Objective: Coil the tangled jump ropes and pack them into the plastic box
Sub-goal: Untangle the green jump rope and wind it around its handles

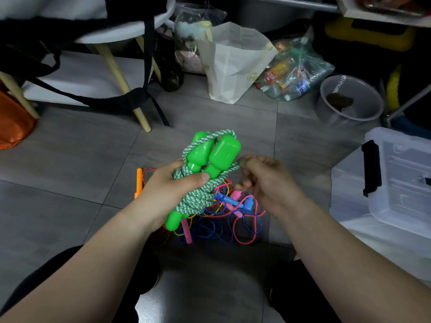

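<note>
- Two glossy green handles (217, 157) top a coiled green-white braided rope (198, 194).
- Left grip (163, 190) clenches the coil; right grip (263, 183) pinches one strand.
- Thin tangled ropes (243, 214) lie beneath.

I see the green rope (196, 197), a green-and-white braid, bunched in loose coils in the left hand (168, 192). Its two fat green handles (222, 155) stand side by side on top, and the right hand (263, 183) pinches a strand beside them. Below lies a tangle (235, 217) of thin pink, blue, yellow and red ropes. The clear box (396, 183), with a black latch, sits well to the right.
</note>
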Available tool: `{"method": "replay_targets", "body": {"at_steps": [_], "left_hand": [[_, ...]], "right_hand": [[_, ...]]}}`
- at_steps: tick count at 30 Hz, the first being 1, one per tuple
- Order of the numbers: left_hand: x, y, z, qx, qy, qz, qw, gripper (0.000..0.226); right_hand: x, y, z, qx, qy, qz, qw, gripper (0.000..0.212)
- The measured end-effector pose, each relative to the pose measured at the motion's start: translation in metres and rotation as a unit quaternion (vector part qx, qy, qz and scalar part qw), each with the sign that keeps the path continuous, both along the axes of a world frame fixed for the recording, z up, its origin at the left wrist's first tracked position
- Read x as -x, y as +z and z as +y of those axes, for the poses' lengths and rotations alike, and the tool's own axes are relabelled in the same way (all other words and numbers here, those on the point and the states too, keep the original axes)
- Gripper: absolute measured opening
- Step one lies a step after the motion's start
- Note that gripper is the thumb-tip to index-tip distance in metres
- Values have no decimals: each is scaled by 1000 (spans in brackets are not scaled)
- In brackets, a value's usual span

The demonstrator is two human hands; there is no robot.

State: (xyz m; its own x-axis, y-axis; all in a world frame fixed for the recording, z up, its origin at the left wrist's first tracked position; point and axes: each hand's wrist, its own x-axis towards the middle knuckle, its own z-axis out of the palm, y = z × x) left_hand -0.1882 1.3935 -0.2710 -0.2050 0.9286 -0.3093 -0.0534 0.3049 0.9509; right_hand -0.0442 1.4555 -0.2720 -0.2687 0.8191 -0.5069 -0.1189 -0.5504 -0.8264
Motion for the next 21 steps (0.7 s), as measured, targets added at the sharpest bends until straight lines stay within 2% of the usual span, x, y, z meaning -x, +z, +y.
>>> {"method": "replay_targets", "body": {"at_steps": [4, 7, 10, 12, 14, 16, 21], "left_hand": [[2, 0, -2, 15, 13, -39, 999, 20], [0, -1, -4, 36, 21, -81, 996, 14], [2, -4, -2, 49, 25, -128, 990, 8], [3, -4, -2, 56, 15, -149, 987, 17], [3, -3, -2, 62, 2, -155, 986, 24], [2, -3, -2, 60, -10, -166, 984, 19], [5, -3, -3, 60, -3, -169, 984, 17]], "right_hand": [[1, -1, -4, 26, 64, 36, 997, 21], [3, -1, -9, -12, 121, 66, 990, 20], [8, -5, -12, -66, 90, 51, 992, 24], [8, -5, -10, -85, 63, 26, 994, 25], [6, -6, -7, -74, 29, 22, 997, 25], [4, -6, -4, -57, -2, 33, 998, 24], [0, -5, -3, -44, 39, 49, 997, 21]]}}
